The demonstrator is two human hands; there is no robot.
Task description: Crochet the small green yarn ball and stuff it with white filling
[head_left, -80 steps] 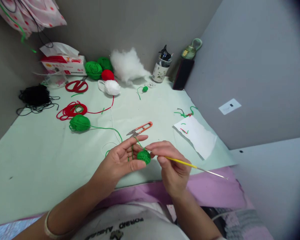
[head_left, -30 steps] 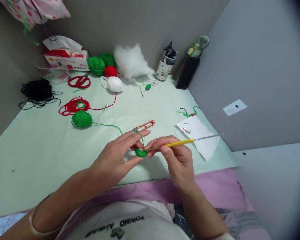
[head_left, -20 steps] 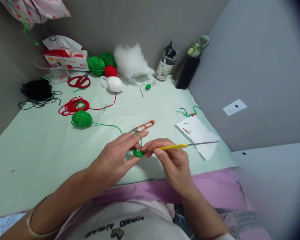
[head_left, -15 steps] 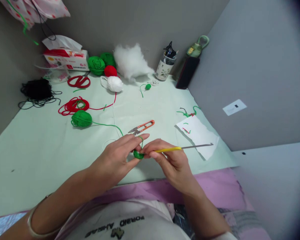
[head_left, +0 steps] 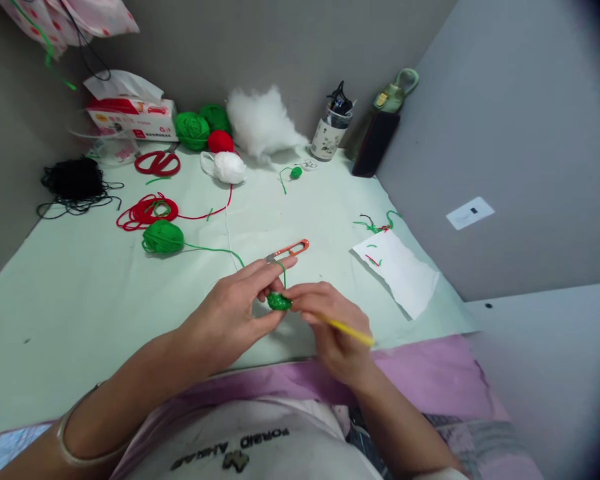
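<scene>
A small green crochet piece [head_left: 279, 302] with a bit of white at its top is held by my left hand [head_left: 235, 300]. Green yarn loops over the raised left index finger and leads back to a green yarn ball [head_left: 163, 237]. My right hand [head_left: 337, 327] is closed around a yellow-handled crochet hook [head_left: 347, 329], and its fingertips touch the right edge of the piece. The hook's working tip is hidden at the fingers. Just beyond my left fingers lie orange thread snips [head_left: 295, 249], their blades partly covered.
Red yarn [head_left: 155, 210], black yarn [head_left: 74, 179] and red scissors [head_left: 157, 163] lie at the left. Behind stand a tissue box [head_left: 135, 120], white stuffing [head_left: 265, 123], a pen cup [head_left: 330, 133] and a phone [head_left: 376, 143]. Torn paper [head_left: 397, 273] with yarn scraps lies right.
The crochet hook has swung from nearly level to slanting down to the right, and its metal end past the hand no longer shows. The green piece shows more, and my left hand has risen slightly.
</scene>
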